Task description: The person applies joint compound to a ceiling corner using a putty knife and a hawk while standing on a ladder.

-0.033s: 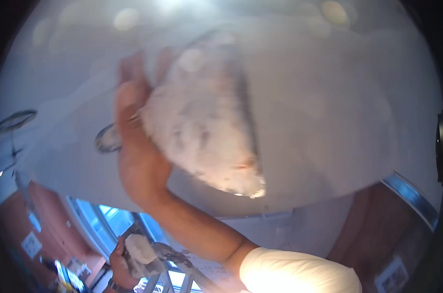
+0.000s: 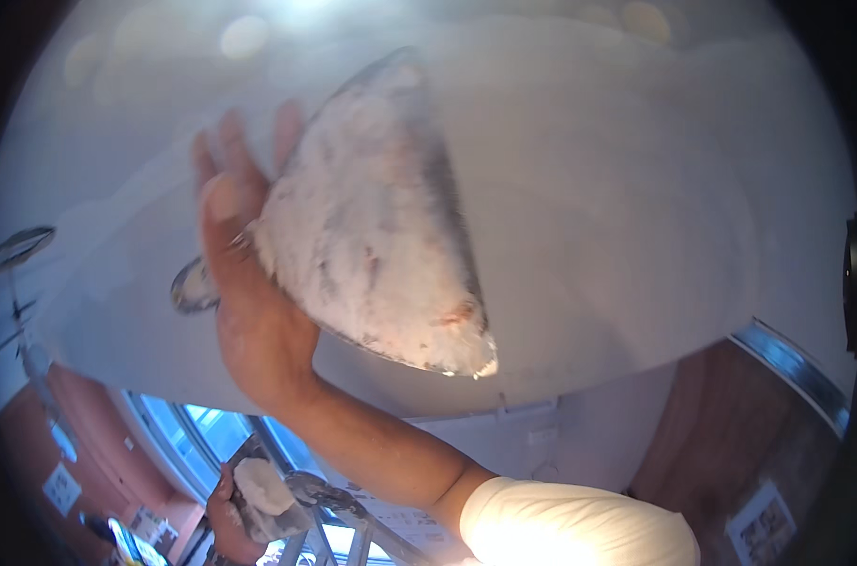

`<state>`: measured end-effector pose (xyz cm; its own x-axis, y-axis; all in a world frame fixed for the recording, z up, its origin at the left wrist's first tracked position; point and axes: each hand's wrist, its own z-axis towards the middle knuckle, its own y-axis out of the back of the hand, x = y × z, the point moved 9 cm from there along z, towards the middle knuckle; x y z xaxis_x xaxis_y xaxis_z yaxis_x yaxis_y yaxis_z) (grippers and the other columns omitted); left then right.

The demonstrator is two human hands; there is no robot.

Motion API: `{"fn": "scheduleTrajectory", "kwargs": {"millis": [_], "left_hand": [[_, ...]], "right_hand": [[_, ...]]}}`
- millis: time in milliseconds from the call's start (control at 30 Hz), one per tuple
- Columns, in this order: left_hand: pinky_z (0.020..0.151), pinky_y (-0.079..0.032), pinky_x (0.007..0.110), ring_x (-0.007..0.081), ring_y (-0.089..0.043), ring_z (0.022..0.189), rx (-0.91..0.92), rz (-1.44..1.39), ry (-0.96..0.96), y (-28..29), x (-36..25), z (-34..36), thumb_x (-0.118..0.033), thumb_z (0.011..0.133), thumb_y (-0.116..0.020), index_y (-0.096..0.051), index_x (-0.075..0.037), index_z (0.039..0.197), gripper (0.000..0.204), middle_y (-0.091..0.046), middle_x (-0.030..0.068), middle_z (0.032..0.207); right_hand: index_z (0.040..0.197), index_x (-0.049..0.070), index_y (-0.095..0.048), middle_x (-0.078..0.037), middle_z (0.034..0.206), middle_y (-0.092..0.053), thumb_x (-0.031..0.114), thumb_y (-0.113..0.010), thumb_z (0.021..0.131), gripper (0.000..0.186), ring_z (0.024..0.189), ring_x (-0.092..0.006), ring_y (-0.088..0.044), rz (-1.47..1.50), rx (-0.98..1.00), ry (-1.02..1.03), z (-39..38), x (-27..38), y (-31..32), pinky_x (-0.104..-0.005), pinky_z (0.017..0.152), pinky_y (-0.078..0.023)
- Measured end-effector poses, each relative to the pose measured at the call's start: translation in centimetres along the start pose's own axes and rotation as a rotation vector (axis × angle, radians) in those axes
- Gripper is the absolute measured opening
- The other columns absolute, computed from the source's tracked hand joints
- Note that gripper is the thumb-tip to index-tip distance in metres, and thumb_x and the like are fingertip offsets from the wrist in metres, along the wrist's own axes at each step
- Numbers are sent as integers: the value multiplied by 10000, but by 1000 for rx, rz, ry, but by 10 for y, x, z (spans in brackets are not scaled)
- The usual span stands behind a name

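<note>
the right hand (image 2: 249,283) is reaching up with fingers spread, gripping a plastering trowel (image 2: 381,226) whose blade, coated in white plaster, is lying flat against the white ceiling (image 2: 636,208). the left hand (image 2: 235,514) is sitting low in the view, clasping a smaller trowel (image 2: 259,486) loaded with a lump of plaster, near a window (image 2: 178,429) and a metal ladder (image 2: 339,519).

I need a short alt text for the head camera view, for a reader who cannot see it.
A right hand presses a wide trowel loaded with white plaster against a white ceiling. Lower down, the left hand holds a smaller tool with plaster, near windows.
</note>
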<state>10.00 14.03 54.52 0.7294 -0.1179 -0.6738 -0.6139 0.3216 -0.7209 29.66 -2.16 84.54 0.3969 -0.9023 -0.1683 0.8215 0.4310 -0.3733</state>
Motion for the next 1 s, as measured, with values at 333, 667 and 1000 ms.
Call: {"fn": "scheduleTrajectory", "kwargs": {"millis": [333, 667, 1000], "left_hand": [[884, -564, 447, 306, -644, 1022, 70, 108, 1, 31, 3, 8, -400, 1033, -495, -566, -25, 1239, 434, -651, 135, 1157], [961, -497, 631, 354, -667, 1025, -9, -95, -72, -48, 34, -19, -490, 999, -503, -609, -91, 1168, 446, -693, 114, 1130], [977, -524, 537, 299, -675, 1045, 15, -222, -13, -38, 31, -9, -455, 1031, -469, -591, -89, 1224, 432, -692, 115, 1130]], "right_hand": [[1523, -66, -223, -33, 769, -570, 160, -568, 1023, 648, 599, -105, -540, -127, 232, -867, -127, 4, 95, -252, 550, -449], [1294, -4, -409, -10, 852, -461, 109, -575, 981, 371, 563, -67, -435, 64, 486, -1282, -245, -5, 151, -258, 537, -389], [1111, 24, -526, -55, 741, -549, 238, -536, 1044, 224, 656, -161, -565, 360, 350, -1718, -309, -64, 128, -313, 613, -469]]}}
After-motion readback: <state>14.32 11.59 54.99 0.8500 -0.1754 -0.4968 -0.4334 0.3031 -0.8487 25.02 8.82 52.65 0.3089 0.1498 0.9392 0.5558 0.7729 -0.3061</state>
